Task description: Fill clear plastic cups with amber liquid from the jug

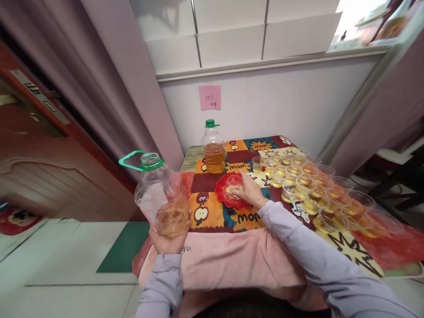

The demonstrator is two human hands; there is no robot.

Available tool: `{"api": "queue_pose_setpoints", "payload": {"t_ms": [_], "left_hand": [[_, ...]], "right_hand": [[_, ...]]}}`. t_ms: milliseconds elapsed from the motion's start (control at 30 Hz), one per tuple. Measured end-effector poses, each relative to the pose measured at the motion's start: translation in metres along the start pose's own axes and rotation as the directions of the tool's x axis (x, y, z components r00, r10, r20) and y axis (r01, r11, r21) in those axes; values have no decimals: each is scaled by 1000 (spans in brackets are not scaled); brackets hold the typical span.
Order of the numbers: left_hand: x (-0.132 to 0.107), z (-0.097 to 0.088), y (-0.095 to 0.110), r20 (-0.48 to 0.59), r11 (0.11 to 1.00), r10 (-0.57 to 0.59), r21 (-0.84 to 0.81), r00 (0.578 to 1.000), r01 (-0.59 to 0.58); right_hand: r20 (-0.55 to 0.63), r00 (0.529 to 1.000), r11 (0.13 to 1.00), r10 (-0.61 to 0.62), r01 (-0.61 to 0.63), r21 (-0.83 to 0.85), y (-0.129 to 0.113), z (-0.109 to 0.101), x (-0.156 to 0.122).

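My left hand point(170, 238) is wrapped round the lower part of a large clear plastic jug point(165, 194), which is uncapped, tilted a little, and has amber liquid in its bottom. A green carry handle point(132, 160) rings its neck. My right hand point(250, 190) grips a small clear plastic cup point(235, 182) over a red scalloped plate point(221, 193). Whether the cup touches the plate I cannot tell. To the right of my right hand stand several clear cups point(291, 190) holding yellowish liquid, in close rows.
A second jug point(214, 154) with a green cap and amber liquid stands at the back left of the table. A patterned cloth point(207, 212) covers the tabletop. Pink fabric point(232, 256) lies at the near edge. The wall bears a pink note point(210, 97).
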State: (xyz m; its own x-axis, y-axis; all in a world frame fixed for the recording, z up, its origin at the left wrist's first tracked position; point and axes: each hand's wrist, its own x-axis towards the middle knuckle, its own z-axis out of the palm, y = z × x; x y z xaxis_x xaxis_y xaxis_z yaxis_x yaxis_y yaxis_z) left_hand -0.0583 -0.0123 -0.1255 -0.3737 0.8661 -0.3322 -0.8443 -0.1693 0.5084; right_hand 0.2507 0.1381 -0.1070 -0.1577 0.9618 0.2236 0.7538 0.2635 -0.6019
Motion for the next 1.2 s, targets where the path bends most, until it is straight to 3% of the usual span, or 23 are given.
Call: {"api": "queue_pose_setpoints", "payload": {"t_ms": [100, 267, 333, 433, 500, 533, 633, 700, 767, 867, 1033, 1200], "left_hand": [[3, -4, 2, -1, 1000, -24, -10, 1000, 24], [4, -7, 2, 29, 1000, -10, -11, 1000, 10], [1, -6, 2, 16, 999, 34, 14, 999, -34], [-5, -2, 4, -3, 992, 89, 88, 996, -89], [-11, 4, 6, -8, 978, 155, 143, 988, -152], [-14, 9, 7, 2, 967, 195, 169, 981, -193], [-22, 23, 8, 54, 930, 289, 222, 956, -293], [-26, 32, 9, 33, 916, 314, 250, 949, -312], [-28, 39, 10, -26, 911, 324, 277, 946, -305], [-29, 48, 10, -31, 901, 330, 308, 944, -305], [-29, 62, 7, -26, 879, 339, 364, 940, -307], [-26, 64, 12, -37, 843, 367, 437, 929, -315]], "right_hand": [[35, 998, 998, 61, -61, 11, -3, 11, 2], [49, 998, 998, 49, -50, 28, 1, 10, -2], [-5, 1000, 999, 2, -2, 54, 1, 6, -5], [-211, 976, 975, -58, 101, 197, -8, 2, -11], [-311, 950, 907, -28, 155, 392, -20, 2, -17], [-307, 952, 842, 3, 164, 515, -27, 4, -21], [-110, 993, 541, 45, 68, 838, -48, 16, -32], [31, 999, 361, 24, -37, 932, -58, 25, -39], [107, 994, 255, 11, -106, 961, -63, 33, -45], [131, 991, 191, 38, -136, 972, -63, 37, -50], [129, 991, 175, 47, -135, 975, -56, 38, -54], [155, 984, 131, 84, -165, 978, -57, 51, -58]]}}
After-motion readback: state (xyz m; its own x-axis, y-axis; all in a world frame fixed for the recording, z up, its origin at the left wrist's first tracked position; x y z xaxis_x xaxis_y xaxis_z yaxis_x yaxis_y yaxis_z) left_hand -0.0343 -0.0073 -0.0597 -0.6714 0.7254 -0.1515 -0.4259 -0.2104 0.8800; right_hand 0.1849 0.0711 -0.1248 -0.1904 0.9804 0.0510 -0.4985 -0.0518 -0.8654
